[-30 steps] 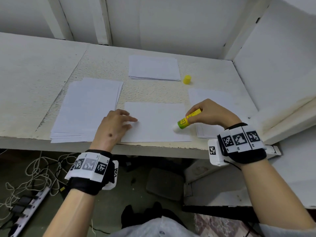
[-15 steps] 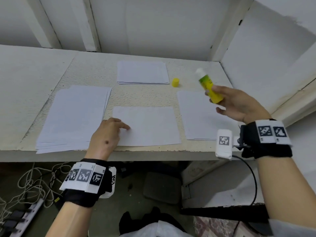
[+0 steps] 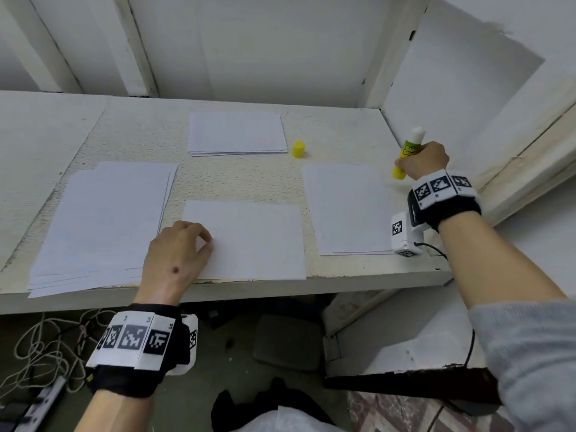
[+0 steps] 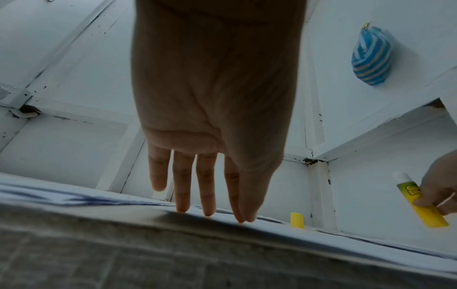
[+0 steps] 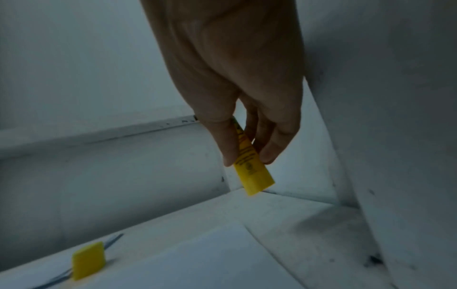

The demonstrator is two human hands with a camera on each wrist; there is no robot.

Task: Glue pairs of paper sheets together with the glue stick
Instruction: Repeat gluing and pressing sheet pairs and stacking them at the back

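My right hand [image 3: 422, 162] grips the yellow-green glue stick [image 3: 407, 152] upright at the table's far right, white tip up, base close above the tabletop beside the right paper stack [image 3: 346, 210]. In the right wrist view thumb and fingers [image 5: 273, 150] pinch the glue stick [image 5: 252, 172]. A single white sheet [image 3: 252, 241] lies at the front middle. My left hand [image 3: 182, 251] rests with straight fingertips [image 4: 207, 211] on that sheet's left edge. The yellow cap [image 3: 298, 149] stands uncovered on the table behind the sheet.
A thick paper stack [image 3: 103, 226] lies at the left and a smaller stack [image 3: 237, 134] at the back middle. White walls close the table [image 3: 240, 179] at the back and right. Cables and a power strip [image 3: 37, 397] lie on the floor below.
My right hand carried the glue stick from the middle sheet up and off to the far right, turning its tip upward and lowering it toward the table. The left hand stayed on the sheet.
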